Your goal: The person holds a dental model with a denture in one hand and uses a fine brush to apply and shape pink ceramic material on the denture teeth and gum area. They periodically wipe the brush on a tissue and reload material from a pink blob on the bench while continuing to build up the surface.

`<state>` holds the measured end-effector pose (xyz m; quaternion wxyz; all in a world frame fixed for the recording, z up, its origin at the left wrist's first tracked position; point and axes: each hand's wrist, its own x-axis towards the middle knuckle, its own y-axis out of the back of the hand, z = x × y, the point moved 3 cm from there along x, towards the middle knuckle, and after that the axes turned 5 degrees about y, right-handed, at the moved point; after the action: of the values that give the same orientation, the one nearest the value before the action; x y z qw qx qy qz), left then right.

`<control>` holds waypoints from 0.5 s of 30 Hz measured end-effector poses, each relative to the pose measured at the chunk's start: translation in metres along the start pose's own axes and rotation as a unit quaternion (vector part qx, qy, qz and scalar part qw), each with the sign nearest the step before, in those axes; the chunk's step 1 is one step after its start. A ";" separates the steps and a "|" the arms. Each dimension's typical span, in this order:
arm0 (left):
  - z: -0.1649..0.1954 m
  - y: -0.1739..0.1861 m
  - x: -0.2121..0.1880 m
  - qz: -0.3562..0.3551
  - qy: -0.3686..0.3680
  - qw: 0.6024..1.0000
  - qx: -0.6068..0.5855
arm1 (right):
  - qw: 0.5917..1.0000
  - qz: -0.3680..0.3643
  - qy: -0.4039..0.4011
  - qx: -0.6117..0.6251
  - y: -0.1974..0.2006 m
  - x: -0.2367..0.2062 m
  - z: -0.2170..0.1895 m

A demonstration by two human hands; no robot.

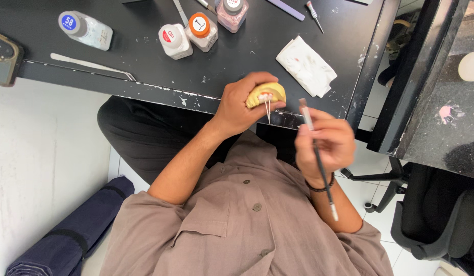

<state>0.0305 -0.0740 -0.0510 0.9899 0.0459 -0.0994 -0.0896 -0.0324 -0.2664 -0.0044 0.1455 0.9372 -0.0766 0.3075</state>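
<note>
My left hand (243, 104) grips a yellow dental cast (268, 92) with white teeth set in it, just in front of the black table's edge (160, 89). Two thin pins stick down from the cast. My right hand (325, 140) holds a slim dark brush (317, 156) like a pen. Its pale tip points up toward the cast but stays a little apart from it. The brush's long handle runs back past my wrist, which wears a dark bead bracelet.
On the table lie a crumpled white tissue (306, 66), several small capped bottles (174, 41), a clear bottle with a blue cap (85, 28), metal tweezers (93, 65) and a phone (3, 57). A black chair (431, 225) stands at right, a dark blue roll (73, 232) at left.
</note>
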 end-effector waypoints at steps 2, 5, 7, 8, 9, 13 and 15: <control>-0.006 -0.003 0.002 -0.015 0.075 0.990 -0.120 | 0.998 0.046 -0.026 0.043 0.011 -0.001 0.009; -0.007 0.000 -0.001 -0.034 0.105 0.974 -0.198 | 0.988 0.100 -0.056 0.100 0.024 0.000 0.024; -0.006 -0.001 -0.004 -0.065 0.115 0.941 -0.312 | 0.979 0.120 -0.082 0.140 0.026 0.001 0.029; -0.005 -0.002 -0.005 -0.079 0.120 0.919 -0.366 | 0.974 0.123 -0.099 0.164 0.025 0.000 0.030; -0.004 -0.004 -0.005 -0.083 0.112 0.891 -0.431 | 0.967 0.127 -0.115 0.187 0.022 -0.001 0.029; -0.001 -0.021 -0.002 -0.059 0.122 0.832 -0.537 | 0.992 0.009 -0.112 0.063 0.003 0.002 0.014; 0.002 -0.031 -0.006 -0.026 0.123 0.865 -0.485 | 0.996 -0.059 -0.057 -0.041 -0.006 0.007 0.005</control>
<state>0.0195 -0.1031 -0.0533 0.8887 -0.4272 0.0808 -0.1455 -0.0230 -0.2621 -0.0055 0.1973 0.9494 -0.0418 0.2407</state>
